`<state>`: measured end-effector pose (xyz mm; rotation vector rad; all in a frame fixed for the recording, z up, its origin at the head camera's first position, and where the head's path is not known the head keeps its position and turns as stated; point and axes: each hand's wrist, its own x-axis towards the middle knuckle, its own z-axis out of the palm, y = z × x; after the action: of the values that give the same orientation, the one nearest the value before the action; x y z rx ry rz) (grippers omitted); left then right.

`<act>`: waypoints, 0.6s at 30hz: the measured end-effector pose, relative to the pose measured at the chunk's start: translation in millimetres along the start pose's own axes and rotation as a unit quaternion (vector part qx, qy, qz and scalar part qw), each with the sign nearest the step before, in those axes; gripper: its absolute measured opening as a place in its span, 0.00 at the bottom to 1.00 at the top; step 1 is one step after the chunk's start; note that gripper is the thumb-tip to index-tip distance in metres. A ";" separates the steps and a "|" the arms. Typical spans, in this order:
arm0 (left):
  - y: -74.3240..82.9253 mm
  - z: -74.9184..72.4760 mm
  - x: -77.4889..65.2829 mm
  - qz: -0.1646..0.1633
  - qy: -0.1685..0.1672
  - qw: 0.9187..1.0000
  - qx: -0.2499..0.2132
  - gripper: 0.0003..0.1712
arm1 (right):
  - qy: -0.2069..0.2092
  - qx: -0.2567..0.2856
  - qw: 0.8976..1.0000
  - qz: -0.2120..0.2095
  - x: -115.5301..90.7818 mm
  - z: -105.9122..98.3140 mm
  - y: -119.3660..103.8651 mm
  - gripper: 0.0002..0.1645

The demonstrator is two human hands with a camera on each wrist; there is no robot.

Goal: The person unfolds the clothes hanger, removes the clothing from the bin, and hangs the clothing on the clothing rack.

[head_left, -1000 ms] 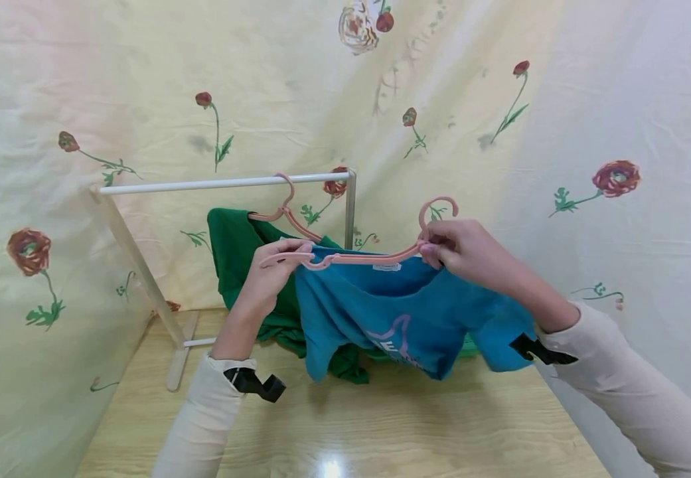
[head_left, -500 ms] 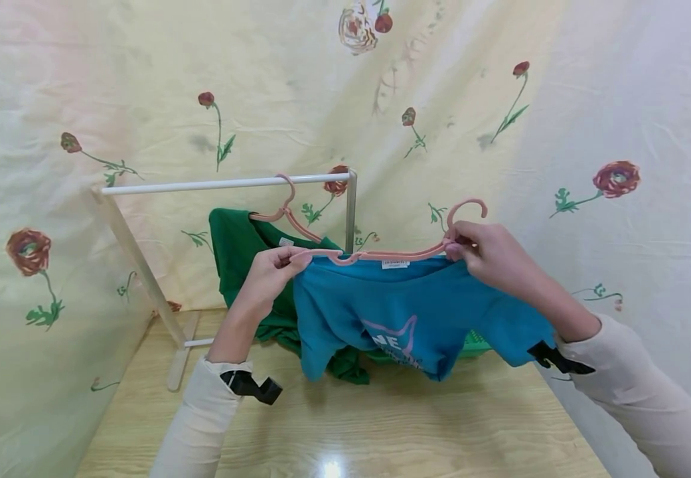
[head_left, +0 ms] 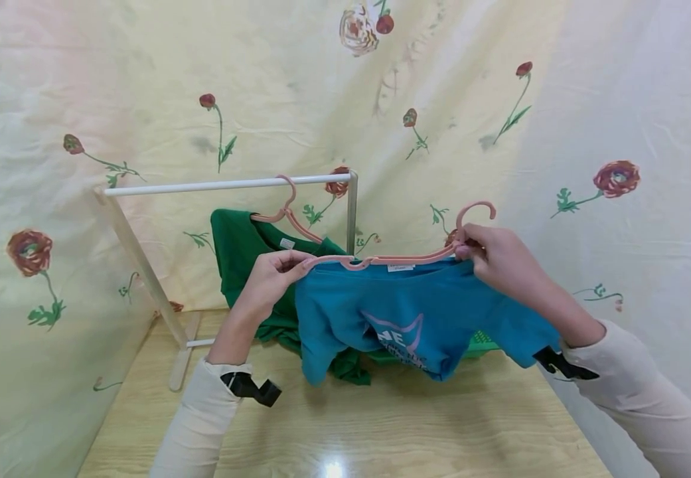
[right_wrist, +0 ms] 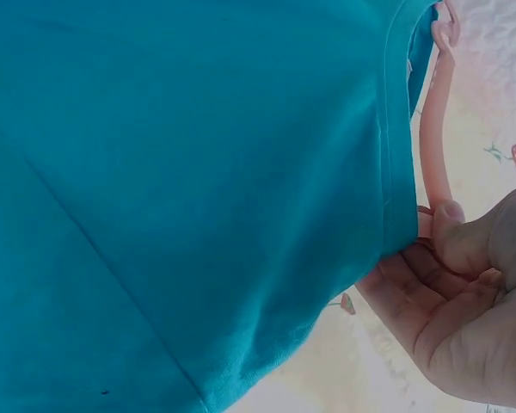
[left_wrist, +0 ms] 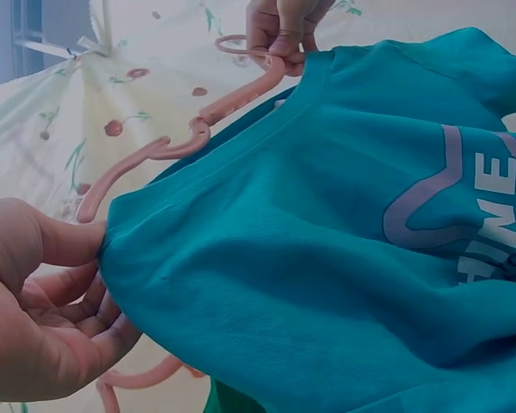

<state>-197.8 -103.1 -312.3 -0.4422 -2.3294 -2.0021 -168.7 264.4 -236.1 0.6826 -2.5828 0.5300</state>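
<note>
A blue T-shirt (head_left: 345,305) with a star and lettering hangs spread between both hands. Along its neckline runs a pink hanger (head_left: 405,259), its hook standing up at the right. My left hand (head_left: 264,282) pinches the shirt's left shoulder near the neckline between thumb and fingers. In the left wrist view, one hanger end lies just beyond that left thumb, outside the collar. My right hand (head_left: 497,255) pinches the hanger just below its hook, and the right wrist view shows the thumb (right_wrist: 451,228) pressed on the pink plastic beside the collar edge.
Behind, a small rack with a white rail (head_left: 202,186) stands at the left. A green shirt (head_left: 234,249) hangs from it on another pink hanger (head_left: 303,229). Part of a green basket (head_left: 482,342) shows behind the blue shirt on the wooden table (head_left: 345,425). Floral cloth surrounds the table.
My right hand has moved right, drawing the hanger along, so its left end no longer sticks out past my left hand. The collar is stretched wider; the left hand has lowered slightly.
</note>
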 end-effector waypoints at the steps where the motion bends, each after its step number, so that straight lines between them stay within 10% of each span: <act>1: 0.0 0.5 -0.2 -0.001 0.001 1.000 -0.001 0.16 | -0.002 -0.002 1.000 0.002 -0.3 -0.3 0.4 0.04; 18: -4.2 17.6 4.4 0.003 -0.018 1.000 -0.023 0.17 | 0.065 -0.014 0.995 -0.072 -5.6 6.8 10.5 0.07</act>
<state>-200.2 -85.7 -318.3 -0.4901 -2.3042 -2.0661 -171.9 271.9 -247.2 0.7910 -2.3935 0.4757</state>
